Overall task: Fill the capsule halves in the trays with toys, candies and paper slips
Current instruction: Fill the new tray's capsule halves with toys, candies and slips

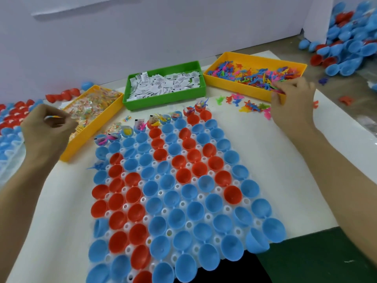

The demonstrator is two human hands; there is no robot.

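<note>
A white tray (pixel 208 218) of blue and red capsule halves (pixel 173 186) is lying in the middle of a pale counter (pixel 285 160). Only its far row is holding toys, candies and paper slips. The left hand (pixel 48 127) is hovering beside a yellow bin of wrapped candies (pixel 91 110), its curled fingers pinching something small that looks like a candy. The right hand (pixel 291 103) is reaching into a yellow bin of coloured toy figures (pixel 255 75), fingertips pinching at the toys. Between the two bins, a green bin of paper slips (pixel 165 84) is sitting. Loose toys (pixel 244 103) are lying scattered near the right hand.
</note>
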